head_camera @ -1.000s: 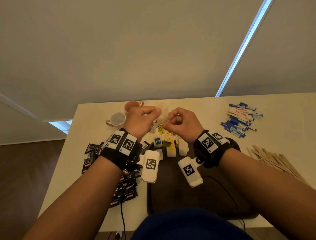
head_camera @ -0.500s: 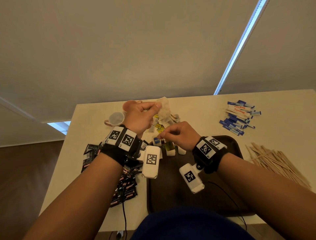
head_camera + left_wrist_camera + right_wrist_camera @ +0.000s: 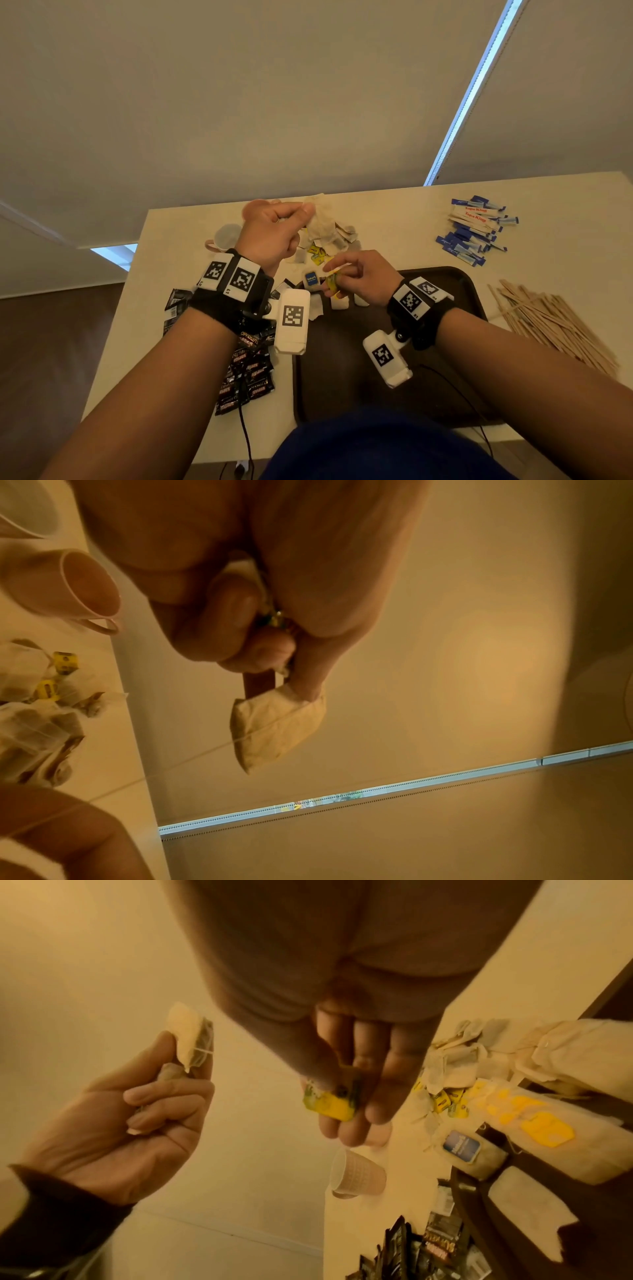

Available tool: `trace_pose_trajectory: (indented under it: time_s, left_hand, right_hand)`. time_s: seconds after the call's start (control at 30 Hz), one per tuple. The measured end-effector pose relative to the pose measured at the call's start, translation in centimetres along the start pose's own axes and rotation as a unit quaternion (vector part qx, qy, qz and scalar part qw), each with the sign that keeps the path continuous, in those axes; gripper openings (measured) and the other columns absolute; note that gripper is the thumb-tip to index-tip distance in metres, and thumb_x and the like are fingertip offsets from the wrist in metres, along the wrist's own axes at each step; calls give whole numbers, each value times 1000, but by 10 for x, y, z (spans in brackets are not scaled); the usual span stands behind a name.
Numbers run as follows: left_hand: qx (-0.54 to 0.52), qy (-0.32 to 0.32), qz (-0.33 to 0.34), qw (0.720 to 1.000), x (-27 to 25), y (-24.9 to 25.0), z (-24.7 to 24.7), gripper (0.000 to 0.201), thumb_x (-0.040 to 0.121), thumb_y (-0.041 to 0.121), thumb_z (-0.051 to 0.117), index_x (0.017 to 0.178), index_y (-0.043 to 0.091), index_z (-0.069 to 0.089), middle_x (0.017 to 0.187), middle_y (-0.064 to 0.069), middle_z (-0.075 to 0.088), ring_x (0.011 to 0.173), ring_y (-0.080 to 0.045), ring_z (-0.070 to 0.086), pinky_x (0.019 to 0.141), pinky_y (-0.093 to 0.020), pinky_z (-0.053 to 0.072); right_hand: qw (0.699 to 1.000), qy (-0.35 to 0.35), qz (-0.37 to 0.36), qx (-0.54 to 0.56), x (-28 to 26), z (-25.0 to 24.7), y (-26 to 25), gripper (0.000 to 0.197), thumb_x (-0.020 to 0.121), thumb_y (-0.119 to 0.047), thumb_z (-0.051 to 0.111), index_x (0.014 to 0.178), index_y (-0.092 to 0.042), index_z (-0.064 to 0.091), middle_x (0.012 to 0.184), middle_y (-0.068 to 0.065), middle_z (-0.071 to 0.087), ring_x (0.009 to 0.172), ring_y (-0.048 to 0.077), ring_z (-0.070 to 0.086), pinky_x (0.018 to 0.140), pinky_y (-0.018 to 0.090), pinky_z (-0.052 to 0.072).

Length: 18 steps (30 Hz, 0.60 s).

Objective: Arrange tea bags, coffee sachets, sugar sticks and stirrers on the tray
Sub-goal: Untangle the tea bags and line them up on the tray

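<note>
The left hand [image 3: 274, 233] is raised above the far edge of the table [image 3: 394, 212], fingers curled, thumb and forefinger pinching a tea bag [image 3: 277, 723]. The right hand [image 3: 363, 277] sits lower and nearer, fingers pinching a yellow tag [image 3: 330, 1107]. Both forearms reach forward over the table.

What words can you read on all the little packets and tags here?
"Tops King": on the white sugar sticks at the far right of the table.
"SUPREMO": on the black coffee sachets left of the tray, some upside down.
Blue tag of a tea bag at the tray's far edge: white lettering, too blurred to read.
Yellow tag pinched in the right hand: print too small.
</note>
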<state>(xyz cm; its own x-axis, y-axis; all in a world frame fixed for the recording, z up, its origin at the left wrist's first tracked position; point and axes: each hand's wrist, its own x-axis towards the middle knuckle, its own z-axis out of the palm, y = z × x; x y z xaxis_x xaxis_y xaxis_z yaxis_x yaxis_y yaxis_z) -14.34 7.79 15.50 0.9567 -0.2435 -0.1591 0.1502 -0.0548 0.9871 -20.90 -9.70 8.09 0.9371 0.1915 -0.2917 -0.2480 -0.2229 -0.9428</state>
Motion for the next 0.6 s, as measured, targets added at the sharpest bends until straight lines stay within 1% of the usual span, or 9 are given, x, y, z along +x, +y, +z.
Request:
trace_pose_trajectory:
  time_s: [0.07, 0.13, 0.2, 0.27, 0.33, 0.37, 0.47, 0.53, 0.6]
  left_hand:
    - [10, -4, 6, 1000, -2, -1, -1, 11, 96, 17, 61, 94, 11, 70, 60, 13, 58, 44, -10, 35, 40, -20, 25]
    - [25, -12, 12, 1000, -6, -3, -2, 12, 97, 17, 60, 91, 12, 70, 56, 13, 56, 42, -10, 34, 40, -21, 25]
    - [30, -26, 3, 999, -9, -8, -2, 12, 97, 17, 60, 91, 12, 70, 50, 12, 51, 41, -9, 33, 40, -21, 24]
    - [37, -34, -9, 999, -13, -14, -2, 13, 96, 18, 60, 91, 12, 70, 47, 11, 46, 41, -11, 32, 40, -21, 24]
    - [46, -32, -22, 998, -17, -20, -2, 15, 96, 18, 61, 95, 8, 71, 47, 9, 44, 41, -12, 32, 40, -20, 25]
    - [49, -28, -28, 998, -18, -23, -2, 17, 96, 18, 61, 98, 5, 72, 47, 8, 44, 40, -11, 32, 39, -20, 25]
    - [62, -16, -42, 997, -20, -32, -1, 20, 96, 18, 62, 105, 4, 72, 46, 7, 44, 39, -11, 33, 39, -19, 26]
    - [70, -9, -43, 997, -21, -36, -1, 19, 95, 19, 64, 105, 7, 73, 48, 2, 45, 39, -11, 33, 39, -19, 27]
    - [76, -6, -40, 996, -21, -39, -1, 18, 94, 21, 65, 104, 9, 75, 52, -5, 44, 39, -12, 33, 39, -19, 27]
  right_hand:
    - [998, 52, 5, -26, 5, -5, 3, 14, 91, 0, 61, 97, -11, 66, 82, 14, 74, 77, 20, 74, 71, 31, 60]
    - [994, 97, -1, -44, 12, -12, 3, 9, 89, -4, 67, 88, -13, 70, 78, 9, 74, 72, 16, 72, 70, 30, 60]
    - [984, 148, -16, -101, 18, -20, 0, 5, 84, -12, 74, 86, -17, 75, 80, 3, 74, 76, 16, 69, 73, 29, 58]
    - [977, 181, -31, -108, 21, -26, -8, 7, 83, -14, 76, 88, -17, 77, 76, 1, 72, 68, 12, 66, 65, 24, 54]
    - [979, 184, -47, -73, 22, -29, -22, 9, 86, -8, 70, 93, -10, 76, 69, 3, 71, 57, 10, 65, 55, 23, 52]
    - [980, 180, -63, -56, 22, -29, -30, 11, 88, -5, 67, 96, -5, 75, 70, 5, 72, 57, 10, 67, 55, 23, 53]
    - [981, 164, -101, 2, 19, -29, -51, 16, 92, -6, 63, 101, 3, 72, 81, 11, 74, 70, 15, 73, 65, 25, 59]
    - [981, 152, -117, 15, 18, -27, -61, 17, 91, -7, 65, 102, 4, 72, 84, 15, 74, 72, 18, 73, 66, 24, 58]
    - [980, 142, -137, 4, 17, -24, -68, 15, 89, -3, 67, 101, 3, 73, 85, 17, 74, 72, 22, 72, 66, 26, 59]
